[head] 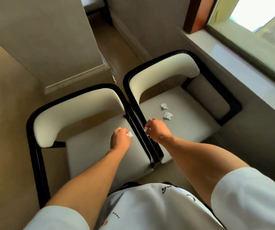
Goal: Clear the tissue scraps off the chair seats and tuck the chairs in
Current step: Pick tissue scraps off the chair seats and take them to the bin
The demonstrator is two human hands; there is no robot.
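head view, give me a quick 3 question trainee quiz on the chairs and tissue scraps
1. How many tissue scraps lie loose on the right chair seat?
2. True or false: both hands are closed on bits of tissue.
3. Which seat shows no loose scrap? A) left chair seat B) right chair seat

Key
1. Two: the farther scrap and the nearer scrap.
2. True: the left hand pinches a scrap, and the right hand holds white tissue at its fingertips.
3. A
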